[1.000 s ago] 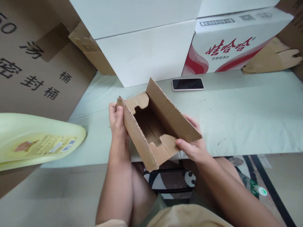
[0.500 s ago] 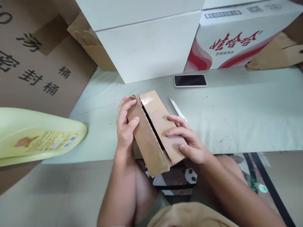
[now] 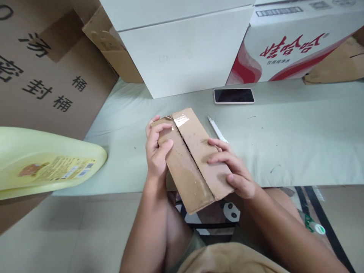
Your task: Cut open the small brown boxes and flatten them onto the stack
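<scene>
A small brown cardboard box (image 3: 196, 155) is held between my two hands above the front edge of the green-covered surface. Its two top flaps lie almost level, with a thin dark seam between them and a bit of clear tape at the far end. My left hand (image 3: 159, 146) grips the left side, thumb and forefinger over the left flap. On the right side, my right hand (image 3: 234, 167) has its fingers on the right flap. Just beyond the right fingers lies a white pen-like tool (image 3: 217, 129), its near end partly hidden by that hand.
A phone (image 3: 234, 96) lies behind the pen-like tool. White cartons (image 3: 184, 53) and a red-and-white carton (image 3: 292, 49) line the back. At left stand a large brown carton (image 3: 57, 83) and a yellow bottle (image 3: 51, 163). A bottle with a white cap (image 3: 319, 228) is low right.
The left flap has come down flatter, so the gap between the flaps has narrowed to a thin seam. Both hands keep their hold. The whole view has shifted slightly.
</scene>
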{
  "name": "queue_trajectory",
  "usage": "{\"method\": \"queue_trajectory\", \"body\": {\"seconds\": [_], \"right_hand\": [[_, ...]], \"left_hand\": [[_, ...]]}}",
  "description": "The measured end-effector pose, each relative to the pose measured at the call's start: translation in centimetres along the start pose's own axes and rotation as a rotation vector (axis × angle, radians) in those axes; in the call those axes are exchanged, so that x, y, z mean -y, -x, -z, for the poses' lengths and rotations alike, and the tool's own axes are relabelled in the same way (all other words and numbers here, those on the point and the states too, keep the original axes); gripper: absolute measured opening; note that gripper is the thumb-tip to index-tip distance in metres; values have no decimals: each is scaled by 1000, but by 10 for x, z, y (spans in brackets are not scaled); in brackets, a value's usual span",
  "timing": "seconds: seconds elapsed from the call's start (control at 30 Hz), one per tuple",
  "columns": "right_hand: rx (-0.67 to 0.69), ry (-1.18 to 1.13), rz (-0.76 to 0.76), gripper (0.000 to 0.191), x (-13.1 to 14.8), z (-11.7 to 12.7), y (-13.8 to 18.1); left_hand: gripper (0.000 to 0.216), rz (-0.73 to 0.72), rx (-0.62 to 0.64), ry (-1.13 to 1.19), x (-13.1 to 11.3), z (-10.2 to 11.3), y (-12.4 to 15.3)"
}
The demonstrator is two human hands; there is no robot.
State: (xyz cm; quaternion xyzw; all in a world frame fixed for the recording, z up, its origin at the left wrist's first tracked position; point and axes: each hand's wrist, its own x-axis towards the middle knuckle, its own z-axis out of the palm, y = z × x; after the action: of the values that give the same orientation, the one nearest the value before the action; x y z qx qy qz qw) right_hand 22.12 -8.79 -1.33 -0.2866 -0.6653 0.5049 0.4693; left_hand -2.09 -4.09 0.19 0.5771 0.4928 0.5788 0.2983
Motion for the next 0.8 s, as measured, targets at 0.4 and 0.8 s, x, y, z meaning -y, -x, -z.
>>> {"method": "queue_trajectory", "body": {"seconds": [0.4, 0.8], "right_hand": [[-28, 25, -7, 39, 0, -2, 1], [17, 3, 14, 34, 0, 0, 0]], "left_hand": [[28, -22, -21, 89, 7, -4, 2], [27, -32, 51, -145, 0, 9, -5]]}}
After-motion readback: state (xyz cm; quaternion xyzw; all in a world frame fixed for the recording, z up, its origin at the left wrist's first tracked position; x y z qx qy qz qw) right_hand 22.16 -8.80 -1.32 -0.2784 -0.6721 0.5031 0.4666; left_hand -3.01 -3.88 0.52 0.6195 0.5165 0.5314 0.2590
